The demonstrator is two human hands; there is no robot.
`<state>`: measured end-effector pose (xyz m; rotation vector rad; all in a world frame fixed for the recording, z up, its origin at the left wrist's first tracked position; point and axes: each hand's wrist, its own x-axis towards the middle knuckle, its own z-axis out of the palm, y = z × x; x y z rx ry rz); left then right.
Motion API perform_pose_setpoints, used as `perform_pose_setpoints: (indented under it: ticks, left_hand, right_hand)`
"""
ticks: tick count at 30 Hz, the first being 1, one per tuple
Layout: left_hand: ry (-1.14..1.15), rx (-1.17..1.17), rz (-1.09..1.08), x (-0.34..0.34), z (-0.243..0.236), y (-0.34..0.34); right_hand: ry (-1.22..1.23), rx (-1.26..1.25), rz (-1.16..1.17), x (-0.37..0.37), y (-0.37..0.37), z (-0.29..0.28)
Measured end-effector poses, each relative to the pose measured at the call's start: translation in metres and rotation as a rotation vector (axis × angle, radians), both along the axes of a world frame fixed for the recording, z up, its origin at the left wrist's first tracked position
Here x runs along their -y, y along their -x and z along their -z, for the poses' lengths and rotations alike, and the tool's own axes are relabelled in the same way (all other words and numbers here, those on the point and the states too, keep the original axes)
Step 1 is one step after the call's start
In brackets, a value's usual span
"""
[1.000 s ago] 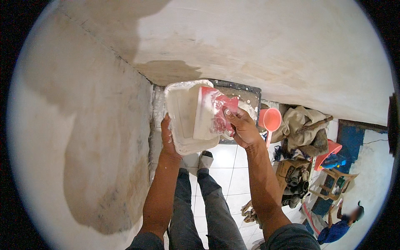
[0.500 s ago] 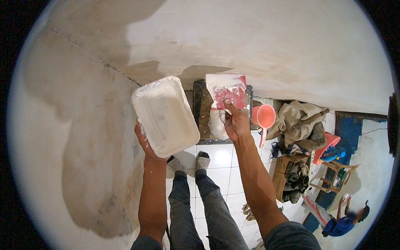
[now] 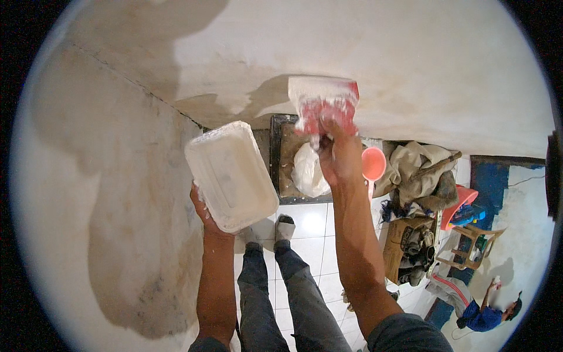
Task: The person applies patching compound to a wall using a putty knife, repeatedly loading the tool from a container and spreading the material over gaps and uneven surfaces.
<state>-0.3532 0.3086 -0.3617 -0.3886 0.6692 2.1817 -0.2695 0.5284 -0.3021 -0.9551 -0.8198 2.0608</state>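
My left hand [image 3: 205,211] grips the near left side of a white rectangular plastic tub [image 3: 231,176], tilted so its inside shows, with white paste smeared on its walls and rim. Pinched in my right hand [image 3: 340,149] is a red putty scraper [image 3: 325,105], its wide blade coated in white paste. The blade's far edge is up at the pale wall [image 3: 410,76]; whether it touches I cannot tell. Below that hand, a white plastic bag [image 3: 309,170] lies on a dark-framed board [image 3: 287,144].
Right of the board sits a pink dipper [image 3: 373,164]. Beyond lie a crumpled tan cloth [image 3: 416,167], a cardboard box [image 3: 399,246] of dark items and a wooden stool [image 3: 472,246]. At the lower right a person [image 3: 484,317] in blue works by the wall. A stained wall [image 3: 135,193] rises close on my left.
My right hand has moved the scraper forward and up toward the wall, uncovering more of the plastic bag. The tub has shifted slightly nearer. The person at the right has moved a little.
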Motion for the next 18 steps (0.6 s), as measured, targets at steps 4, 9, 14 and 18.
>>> perform_pose_setpoints:
  ticks: [4,9,14,18]
  left_hand:
    - [0.121,-0.138,-0.004,-0.002,0.003,-0.003]
    - [0.105,-0.027,-0.016,0.000,0.006,-0.004]
    - [0.118,-0.063,-0.037,0.011,0.000,-0.005]
    - [0.061,-0.059,0.016,0.010,0.003,-0.005]
  right_hand:
    - [0.097,0.065,-0.068,-0.003,-0.024,0.060]
    - [-0.066,-0.101,-0.051,-0.036,0.011,0.056]
    - [-0.034,-0.075,-0.041,0.002,-0.001,0.033]
    - [0.095,-0.029,-0.031,-0.010,-0.008,0.059]
